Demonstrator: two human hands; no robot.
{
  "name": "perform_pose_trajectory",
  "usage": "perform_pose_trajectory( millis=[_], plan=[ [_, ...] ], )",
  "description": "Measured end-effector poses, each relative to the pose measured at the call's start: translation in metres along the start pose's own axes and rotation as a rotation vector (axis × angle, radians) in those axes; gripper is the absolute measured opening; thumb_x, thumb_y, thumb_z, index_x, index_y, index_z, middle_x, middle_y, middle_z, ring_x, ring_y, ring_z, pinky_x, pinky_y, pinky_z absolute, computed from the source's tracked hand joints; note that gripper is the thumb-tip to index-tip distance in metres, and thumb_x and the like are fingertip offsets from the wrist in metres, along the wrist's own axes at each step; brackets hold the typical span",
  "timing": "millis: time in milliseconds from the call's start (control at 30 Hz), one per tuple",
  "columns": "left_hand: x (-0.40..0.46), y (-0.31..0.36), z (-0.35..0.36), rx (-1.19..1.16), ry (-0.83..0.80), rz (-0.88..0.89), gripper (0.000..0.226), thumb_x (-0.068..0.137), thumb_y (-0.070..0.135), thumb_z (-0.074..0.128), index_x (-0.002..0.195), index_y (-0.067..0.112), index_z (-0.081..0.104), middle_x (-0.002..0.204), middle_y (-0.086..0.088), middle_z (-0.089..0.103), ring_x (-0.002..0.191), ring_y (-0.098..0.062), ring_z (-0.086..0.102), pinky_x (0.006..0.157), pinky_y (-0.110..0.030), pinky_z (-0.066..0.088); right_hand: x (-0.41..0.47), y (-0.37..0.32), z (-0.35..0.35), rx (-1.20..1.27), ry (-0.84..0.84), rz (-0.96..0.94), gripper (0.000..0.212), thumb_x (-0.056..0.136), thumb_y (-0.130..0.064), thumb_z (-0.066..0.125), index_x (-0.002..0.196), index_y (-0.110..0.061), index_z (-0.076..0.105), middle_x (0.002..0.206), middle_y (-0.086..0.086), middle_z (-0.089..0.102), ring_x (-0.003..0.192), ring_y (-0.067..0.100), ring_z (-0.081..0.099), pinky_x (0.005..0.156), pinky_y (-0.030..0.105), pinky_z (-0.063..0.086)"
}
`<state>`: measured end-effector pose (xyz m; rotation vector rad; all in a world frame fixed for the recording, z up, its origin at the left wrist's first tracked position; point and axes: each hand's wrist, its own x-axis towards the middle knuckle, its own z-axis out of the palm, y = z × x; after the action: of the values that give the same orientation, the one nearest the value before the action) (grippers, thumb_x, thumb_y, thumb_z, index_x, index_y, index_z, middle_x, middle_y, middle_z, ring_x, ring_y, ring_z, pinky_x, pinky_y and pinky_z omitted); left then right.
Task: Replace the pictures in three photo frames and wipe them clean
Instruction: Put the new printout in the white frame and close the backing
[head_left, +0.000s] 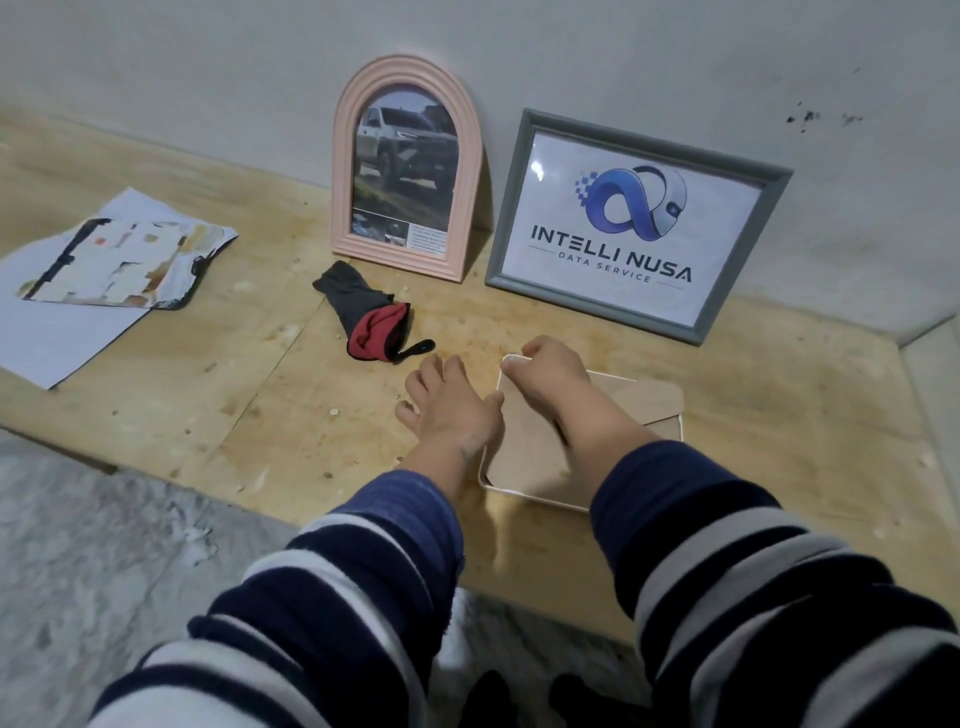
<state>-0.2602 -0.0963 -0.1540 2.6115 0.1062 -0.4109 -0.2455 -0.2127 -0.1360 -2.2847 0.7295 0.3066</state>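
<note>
**A:** We're at the third frame (670, 415), lying face down near the front edge of the wooden table (234, 415), brown backing board up. Our right hand (553, 371) sits at the far left corner, fingers curled over the white rim, thumb tip against it.

**B:** And our left hand (447, 402) rests flat on the table just beside the frame's left edge, fingers fairly straight, thumb touching the rim. It grips nothing.

**A:** We judge we're working the backing, either seating it or prising it. Which one, we cannot tell from here.

**B:** Either way, we'd keep the left thumb braced so the frame doesn't skid while the right works the corner. Go gently round the edge instead of forcing one spot, since thin board likely bends.

**A:** The other two look done: the pink arched frame (408, 171) with the truck picture and the grey frame (636, 223) with the logo print both lean upright against the wall (675, 62).

**B:** The black and red cloth (371, 319) lies in front of the pink one, within reach for the wipe. The torn pictures (109, 265) sit on white paper, well apart to our left.

**A:** We'd turn the frame over on the table only once the back is firm.
</note>
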Motion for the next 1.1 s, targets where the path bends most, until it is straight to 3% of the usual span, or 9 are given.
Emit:
perform_pose_trajectory(
  millis=[167, 267, 400, 567, 733, 867, 967, 1033, 1100],
  plan=[
    [0.010, -0.002, 0.008, -0.079, -0.056, -0.123, 0.084, 0.087, 0.054, 0.057, 0.151, 0.022, 0.014, 0.161, 0.000, -0.006, 0.147, -0.024, -0.013, 0.114, -0.054, -0.001, 0.007, -0.001, -0.004, -0.010, -0.066, 0.004, 0.017, 0.085, -0.029, 0.064, 0.102, -0.025, 0.063, 0.114, 0.003, 0.065, 0.102, 0.024, 0.060, 0.084, 0.028, 0.046],
    [0.012, 0.000, 0.014, -0.101, -0.068, -0.148, 0.087, 0.088, 0.053, 0.055, 0.153, 0.024, 0.005, 0.160, 0.001, -0.013, 0.146, -0.024, -0.020, 0.113, -0.055, -0.011, 0.013, -0.003, -0.009, -0.065, -0.132, 0.020, 0.026, 0.087, -0.023, 0.065, 0.113, -0.024, 0.064, 0.119, 0.002, 0.064, 0.109, 0.023, 0.059, 0.084, 0.026, 0.043],
    [0.014, 0.005, 0.014, -0.099, -0.135, -0.187, 0.091, 0.089, 0.051, 0.052, 0.153, 0.021, -0.005, 0.159, 0.000, -0.020, 0.143, -0.025, -0.027, 0.111, -0.057, -0.014, 0.019, -0.003, -0.005, -0.046, -0.087, 0.073, 0.026, 0.085, -0.020, 0.065, 0.111, -0.025, 0.064, 0.117, 0.003, 0.064, 0.104, 0.022, 0.060, 0.077, 0.025, 0.042],
    [0.016, 0.010, 0.015, -0.127, -0.143, -0.202, 0.091, 0.088, 0.048, 0.054, 0.153, 0.021, -0.004, 0.158, -0.001, -0.023, 0.142, -0.026, -0.029, 0.109, -0.058, -0.017, 0.025, -0.004, 0.004, -0.096, -0.044, 0.075, 0.024, 0.086, -0.018, 0.063, 0.110, -0.020, 0.062, 0.115, 0.005, 0.063, 0.104, 0.027, 0.059, 0.083, 0.028, 0.046],
    [0.018, 0.006, 0.016, -0.067, -0.186, -0.199, 0.086, 0.092, 0.048, 0.050, 0.152, 0.018, -0.004, 0.156, -0.002, -0.028, 0.141, -0.028, -0.032, 0.109, -0.060, -0.016, 0.025, 0.003, 0.007, -0.009, -0.025, 0.062, 0.020, 0.082, -0.019, 0.067, 0.098, -0.028, 0.061, 0.114, 0.001, 0.065, 0.102, 0.023, 0.060, 0.077, 0.026, 0.042],
    [0.021, 0.010, 0.013, -0.069, -0.208, -0.210, 0.085, 0.092, 0.048, 0.050, 0.152, 0.021, -0.004, 0.156, -0.003, -0.029, 0.141, -0.030, -0.031, 0.109, -0.061, -0.014, 0.020, 0.013, 0.004, -0.009, -0.046, -0.050, 0.031, 0.086, -0.021, 0.062, 0.117, -0.028, 0.061, 0.125, 0.001, 0.061, 0.110, 0.023, 0.058, 0.083, 0.026, 0.042],
    [0.019, 0.009, 0.014, -0.083, -0.202, -0.215, 0.085, 0.092, 0.047, 0.052, 0.153, 0.023, -0.002, 0.157, -0.003, -0.028, 0.142, -0.029, -0.030, 0.109, -0.061, -0.014, 0.008, 0.022, 0.002, 0.006, -0.079, -0.138, 0.045, 0.089, -0.008, 0.053, 0.131, -0.024, 0.055, 0.134, 0.003, 0.056, 0.120, 0.024, 0.053, 0.095, 0.025, 0.041],
    [0.014, 0.009, 0.015, -0.083, -0.168, -0.205, 0.082, 0.092, 0.042, 0.053, 0.152, 0.024, 0.001, 0.158, -0.002, -0.024, 0.143, -0.029, -0.028, 0.110, -0.061, -0.013, 0.001, 0.029, -0.001, 0.004, -0.019, -0.160, 0.047, 0.089, -0.003, 0.046, 0.130, -0.023, 0.058, 0.133, 0.003, 0.056, 0.121, 0.024, 0.053, 0.098, 0.026, 0.042],
    [0.008, 0.014, 0.015, -0.061, -0.092, -0.116, 0.076, 0.090, 0.027, 0.054, 0.151, 0.025, 0.008, 0.159, -0.001, -0.019, 0.144, -0.029, -0.023, 0.111, -0.059, -0.013, -0.008, 0.040, -0.010, -0.154, 0.079, -0.173, 0.052, 0.086, 0.000, 0.043, 0.128, -0.026, 0.058, 0.130, 0.002, 0.055, 0.123, 0.024, 0.049, 0.102, 0.034, 0.039]
  ],
)
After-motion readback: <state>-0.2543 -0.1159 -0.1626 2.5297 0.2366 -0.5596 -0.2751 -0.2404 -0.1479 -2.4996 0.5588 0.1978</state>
